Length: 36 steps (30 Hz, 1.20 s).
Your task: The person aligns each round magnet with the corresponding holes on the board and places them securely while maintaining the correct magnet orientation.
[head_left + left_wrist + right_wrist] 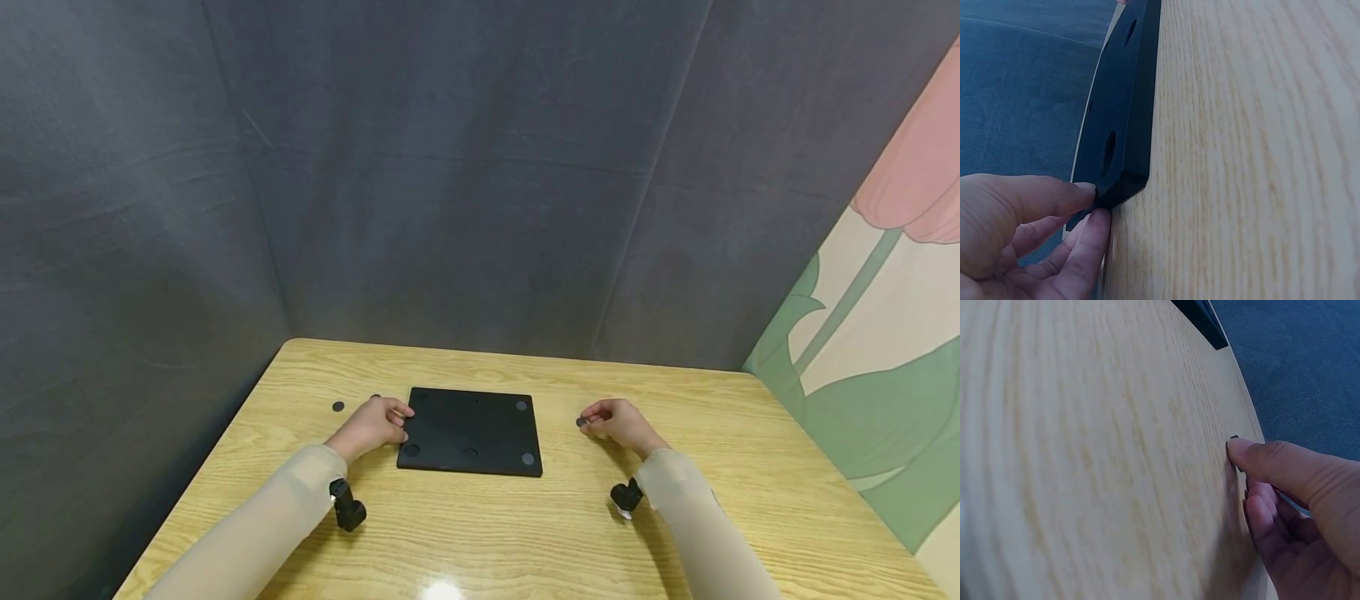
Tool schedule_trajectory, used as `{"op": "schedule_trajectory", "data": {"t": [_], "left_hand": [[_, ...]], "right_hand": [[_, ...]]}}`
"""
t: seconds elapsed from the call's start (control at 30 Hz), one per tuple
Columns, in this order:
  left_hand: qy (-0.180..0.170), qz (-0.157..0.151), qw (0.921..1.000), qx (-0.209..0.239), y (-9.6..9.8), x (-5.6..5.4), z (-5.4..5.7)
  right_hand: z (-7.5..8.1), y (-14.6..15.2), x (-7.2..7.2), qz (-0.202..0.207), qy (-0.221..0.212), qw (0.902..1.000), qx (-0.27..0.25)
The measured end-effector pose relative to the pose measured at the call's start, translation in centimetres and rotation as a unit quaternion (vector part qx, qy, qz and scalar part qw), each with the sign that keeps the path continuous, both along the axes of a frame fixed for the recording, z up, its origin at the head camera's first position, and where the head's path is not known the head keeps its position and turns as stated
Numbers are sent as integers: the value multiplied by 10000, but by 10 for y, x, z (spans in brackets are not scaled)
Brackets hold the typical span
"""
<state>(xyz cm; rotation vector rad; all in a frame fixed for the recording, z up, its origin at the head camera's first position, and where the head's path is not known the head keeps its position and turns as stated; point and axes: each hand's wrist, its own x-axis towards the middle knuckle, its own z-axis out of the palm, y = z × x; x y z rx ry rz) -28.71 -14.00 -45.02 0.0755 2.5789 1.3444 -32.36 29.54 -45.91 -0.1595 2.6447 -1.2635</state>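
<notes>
A flat black rectangular board (468, 429) with round recesses lies on the wooden table. My left hand (375, 423) grips its left edge, with the thumb on the top face and a finger against the side in the left wrist view. Two grey discs (528, 458) sit in the recesses along the board's right side. To the right of the board, apart from it, my right hand (618, 423) pinches a small dark disc (581, 422) between thumb and fingers, low over the tabletop. In the right wrist view the thumb covers most of that disc.
Beyond my left hand, a loose dark disc (338, 406) lies on the table (480, 533), and another disc (376, 396) is partly hidden by the hand. A dark curtain (450, 183) hangs behind the table. At the right stands a flower-patterned wall (892, 358).
</notes>
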Motion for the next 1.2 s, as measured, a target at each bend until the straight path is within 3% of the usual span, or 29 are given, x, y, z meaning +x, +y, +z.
{"op": "schedule_trajectory", "data": {"t": [1.2], "left_hand": [[-58,30,10000,12,1,0,2]], "right_hand": [[1,0,-2,127,57,9992,368]]}}
